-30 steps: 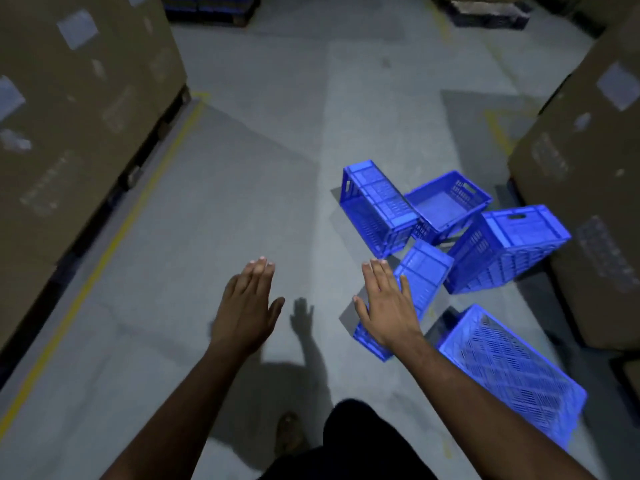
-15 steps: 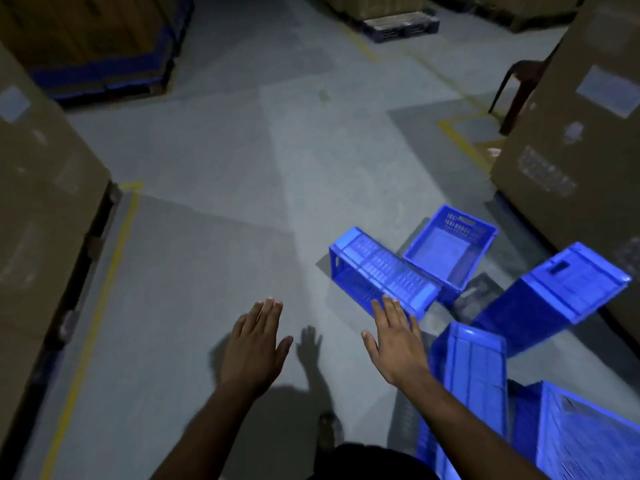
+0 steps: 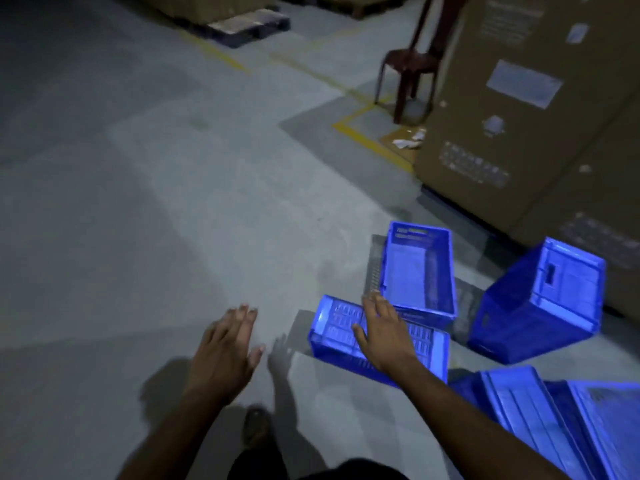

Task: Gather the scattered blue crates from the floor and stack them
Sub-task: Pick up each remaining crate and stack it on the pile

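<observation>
Several blue crates lie scattered on the grey floor at the right. One upright crate [image 3: 417, 271] shows its open top. A crate on its side [image 3: 336, 336] lies just in front of it. Another tipped crate [image 3: 540, 303] leans near the cardboard boxes, and more blue crates [image 3: 554, 420] fill the lower right corner. My right hand [image 3: 382, 329] hovers with straight fingers over the side-lying crate; whether it touches it I cannot tell. My left hand [image 3: 225, 351] is held out flat above bare floor, left of the crates, holding nothing.
Tall cardboard boxes [image 3: 540, 109] stand at the right behind the crates. A dark red plastic chair [image 3: 412, 64] stands beside them. Yellow floor lines [image 3: 370, 140] and a pallet with boxes [image 3: 249, 22] lie farther back. My foot [image 3: 256, 427] shows below.
I have stepped closer and turned right; the crates now sit nearer. My right hand has moved from beside the side-lying crate to over it. My left hand stays outstretched.
</observation>
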Tool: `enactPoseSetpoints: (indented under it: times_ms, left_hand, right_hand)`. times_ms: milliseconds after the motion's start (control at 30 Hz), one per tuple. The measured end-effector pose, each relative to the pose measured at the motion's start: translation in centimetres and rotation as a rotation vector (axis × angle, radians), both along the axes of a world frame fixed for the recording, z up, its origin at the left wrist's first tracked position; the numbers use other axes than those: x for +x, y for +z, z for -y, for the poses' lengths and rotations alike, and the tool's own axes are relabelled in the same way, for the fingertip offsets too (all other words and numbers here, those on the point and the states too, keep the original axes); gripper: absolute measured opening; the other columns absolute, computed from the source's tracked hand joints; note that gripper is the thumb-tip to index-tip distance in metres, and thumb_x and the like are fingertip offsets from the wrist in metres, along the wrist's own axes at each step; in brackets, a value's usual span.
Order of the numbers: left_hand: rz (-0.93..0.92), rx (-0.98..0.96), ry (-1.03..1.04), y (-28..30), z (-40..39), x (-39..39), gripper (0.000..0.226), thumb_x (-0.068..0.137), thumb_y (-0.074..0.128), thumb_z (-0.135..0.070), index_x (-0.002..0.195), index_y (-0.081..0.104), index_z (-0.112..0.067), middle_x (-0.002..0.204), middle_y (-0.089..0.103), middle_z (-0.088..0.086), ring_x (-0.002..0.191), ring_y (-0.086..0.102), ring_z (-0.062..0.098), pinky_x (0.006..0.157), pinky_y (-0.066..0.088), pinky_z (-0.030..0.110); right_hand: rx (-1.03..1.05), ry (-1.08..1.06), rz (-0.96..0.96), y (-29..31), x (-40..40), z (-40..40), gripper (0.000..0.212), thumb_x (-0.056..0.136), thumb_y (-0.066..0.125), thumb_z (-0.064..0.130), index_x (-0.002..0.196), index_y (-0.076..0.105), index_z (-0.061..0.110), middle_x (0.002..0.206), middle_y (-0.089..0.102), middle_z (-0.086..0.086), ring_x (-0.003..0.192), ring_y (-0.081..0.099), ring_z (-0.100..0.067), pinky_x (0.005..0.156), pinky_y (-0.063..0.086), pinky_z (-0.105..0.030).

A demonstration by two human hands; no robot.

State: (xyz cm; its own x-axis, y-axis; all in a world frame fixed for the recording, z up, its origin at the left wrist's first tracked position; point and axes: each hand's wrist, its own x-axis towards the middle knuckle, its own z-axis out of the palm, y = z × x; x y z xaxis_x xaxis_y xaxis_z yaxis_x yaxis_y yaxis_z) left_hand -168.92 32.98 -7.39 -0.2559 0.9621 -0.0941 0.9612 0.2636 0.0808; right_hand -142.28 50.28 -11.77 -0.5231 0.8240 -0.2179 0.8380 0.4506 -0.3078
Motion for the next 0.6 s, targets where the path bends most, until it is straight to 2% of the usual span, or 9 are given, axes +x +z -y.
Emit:
enactPoseSetpoints:
  times_ms: [100, 200, 300, 367, 433, 500, 600]
  left_hand:
    - [-0.031, -0.051, -0.209, 1.2, -8.6, -7.5, 0.068, 0.09, 0.038, -0.052, 0.142, 0.05, -0.01, 0.145, 0.052, 0.011, 0.132, 0.049, 0.031, 0.104, 0.04, 0.043]
    - [-0.031, -0.084, -0.397, 2.5, -18.8, -11.7, 0.068, 0.094, 0.034, -0.053, 0.143, 0.048, -0.01, 0.147, 0.05, 0.012, 0.134, 0.047, 0.032, 0.104, 0.039, 0.044]
    - [-0.074, -0.073, -0.533, 2.9, -29.2, -12.9, 0.068, 0.092, 0.034, -0.054, 0.144, 0.047, -0.013, 0.147, 0.05, 0.008, 0.135, 0.047, 0.028, 0.106, 0.036, 0.041]
    - [-0.092, -0.073, -0.662, 2.0, -35.9, -12.9, 0.067, 0.093, 0.036, -0.053, 0.145, 0.046, -0.013, 0.148, 0.049, 0.008, 0.136, 0.045, 0.028, 0.108, 0.028, 0.038]
    - [-0.093, -0.089, -0.769, 0.4, -42.3, -13.0, 0.067, 0.093, 0.035, -0.053, 0.147, 0.044, -0.013, 0.149, 0.047, 0.008, 0.137, 0.043, 0.027, 0.108, 0.026, 0.038]
    - [-0.077, -0.123, -0.848, -1.1, -48.7, -12.9, 0.067, 0.093, 0.035, -0.053, 0.146, 0.044, -0.013, 0.15, 0.047, 0.007, 0.138, 0.043, 0.027, 0.109, 0.029, 0.039]
    - [-0.089, -0.163, -0.958, -2.1, -57.4, -12.6, 0.067, 0.092, 0.034, -0.054, 0.146, 0.044, -0.014, 0.151, 0.045, 0.007, 0.138, 0.042, 0.026, 0.109, 0.035, 0.04]
  right_hand:
    - [-0.039, -0.173, -0.005, 0.1, -4.6, -3.2, 0.068, 0.097, 0.036, 0.05, 0.154, 0.023, 0.015, 0.161, 0.017, -0.014, 0.145, 0.024, -0.032, 0.108, 0.037, -0.044]
    - [-0.08, -0.345, -0.009, 0.7, -7.3, -7.1, 0.068, 0.096, 0.039, 0.048, 0.153, 0.024, 0.015, 0.16, 0.02, -0.014, 0.143, 0.026, -0.032, 0.108, 0.038, -0.043]
    - [-0.074, -0.526, -0.021, -0.3, -9.6, -11.8, 0.069, 0.095, 0.041, 0.047, 0.152, 0.028, 0.011, 0.159, 0.024, -0.016, 0.142, 0.03, -0.033, 0.106, 0.04, -0.043]
    - [-0.083, -0.655, -0.01, -1.7, -11.1, -15.6, 0.069, 0.095, 0.041, 0.048, 0.151, 0.03, 0.009, 0.158, 0.026, -0.017, 0.141, 0.031, -0.034, 0.105, 0.041, -0.046]
    - [-0.07, -0.778, -0.003, -3.9, -12.5, -19.8, 0.069, 0.092, 0.037, 0.05, 0.145, 0.041, 0.006, 0.151, 0.038, -0.02, 0.135, 0.041, -0.037, 0.101, 0.044, -0.052]
    - [-0.093, -0.898, -0.026, -5.8, -13.7, -24.1, 0.071, 0.088, 0.034, 0.052, 0.138, 0.05, 0.005, 0.143, 0.049, -0.021, 0.127, 0.049, -0.039, 0.096, 0.047, -0.056]
    - [-0.108, -1.083, -0.055, -7.2, -15.0, -29.5, 0.07, 0.088, 0.034, 0.052, 0.138, 0.051, 0.006, 0.142, 0.05, -0.02, 0.128, 0.049, -0.038, 0.097, 0.046, -0.056]
